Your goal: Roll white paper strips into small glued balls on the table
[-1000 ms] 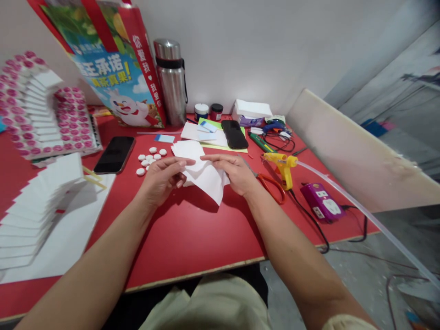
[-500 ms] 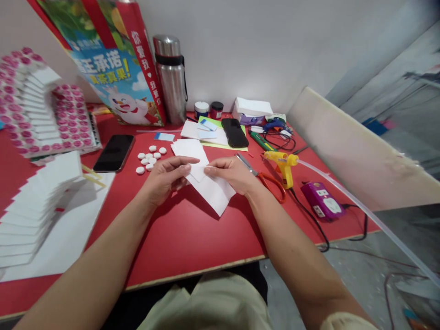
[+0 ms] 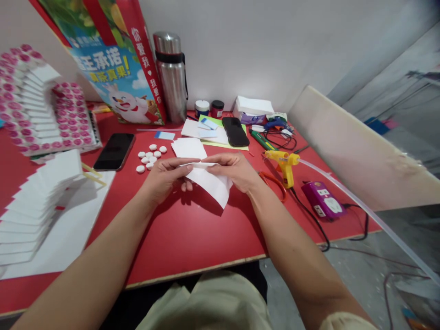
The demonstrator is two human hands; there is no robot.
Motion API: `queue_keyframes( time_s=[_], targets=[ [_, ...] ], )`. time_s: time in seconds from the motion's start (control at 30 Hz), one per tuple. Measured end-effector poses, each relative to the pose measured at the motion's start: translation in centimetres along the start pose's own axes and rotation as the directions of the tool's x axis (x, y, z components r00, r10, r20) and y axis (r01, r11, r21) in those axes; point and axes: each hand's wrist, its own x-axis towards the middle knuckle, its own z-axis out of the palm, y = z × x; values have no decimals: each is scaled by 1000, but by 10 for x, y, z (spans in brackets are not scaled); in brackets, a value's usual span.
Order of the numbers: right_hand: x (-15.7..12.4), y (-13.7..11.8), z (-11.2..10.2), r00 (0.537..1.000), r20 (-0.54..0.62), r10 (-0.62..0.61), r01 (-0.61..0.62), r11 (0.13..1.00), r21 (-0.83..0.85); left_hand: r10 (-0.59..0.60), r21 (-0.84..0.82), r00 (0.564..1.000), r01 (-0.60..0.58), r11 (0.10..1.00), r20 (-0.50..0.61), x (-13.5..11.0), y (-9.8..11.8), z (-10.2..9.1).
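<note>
Between my two hands, a little above the red table (image 3: 192, 243), is a white sheet of paper (image 3: 213, 184) with its far edge folded over. My left hand (image 3: 168, 178) pinches the left end of that edge between thumb and fingers. The right end is pinched by my right hand (image 3: 233, 170), thumb on top. The rest of the sheet hangs toward me, slightly curved. Just beyond my fingers lies a small stack of white paper (image 3: 188, 147). Several white round pieces (image 3: 148, 159) sit left of my left hand. Partly hidden behind my right hand are orange-handled scissors (image 3: 277, 183).
A yellow glue gun (image 3: 283, 166) and a purple power socket (image 3: 323, 200) with cords stand at right. At left are a phone (image 3: 114, 151) and a stepped white card structure (image 3: 41, 206). A steel flask (image 3: 171, 82) and a printed bag (image 3: 113, 64) stand at the back.
My right hand has shifted slightly up, its index finger now reaching the left fingertips. The paper's far edge has been folded and squared between both hands, and its lower corner has lifted.
</note>
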Motion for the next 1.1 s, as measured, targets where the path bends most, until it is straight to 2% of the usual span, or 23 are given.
queue_keyframes(
  time_s=[0.1,0.3,0.47,0.57,0.67,0.8,0.9,1.1],
  targets=[
    [0,1,-5,1000,20,-17,16,999,37,36,-78,999,-35,996,8,0,1,0],
    [-3,-4,-6,999,33,-7,10,997,-75,30,-112,999,-25,993,41,2,1,-3],
    [-6,-14,-10,993,117,-21,36,991,-128,26,-67,1000,-27,997,-16,2,0,-4],
    [-10,-20,-17,991,134,28,-22,999,-49,33,0,999,-33,999,36,1,0,-5],
    [-11,-21,-19,983,128,130,-130,992,-8,15,63,993,-22,998,113,-1,0,-5],
    [-11,-18,-11,922,252,293,-291,956,-46,7,153,987,-32,988,161,-2,2,-4],
    [-11,-17,-5,892,328,312,-308,949,-63,19,226,991,-49,973,134,-2,3,-2],
    [-9,-15,-8,951,199,235,-222,971,-85,4,292,993,-39,956,120,-1,3,-1]
  ],
)
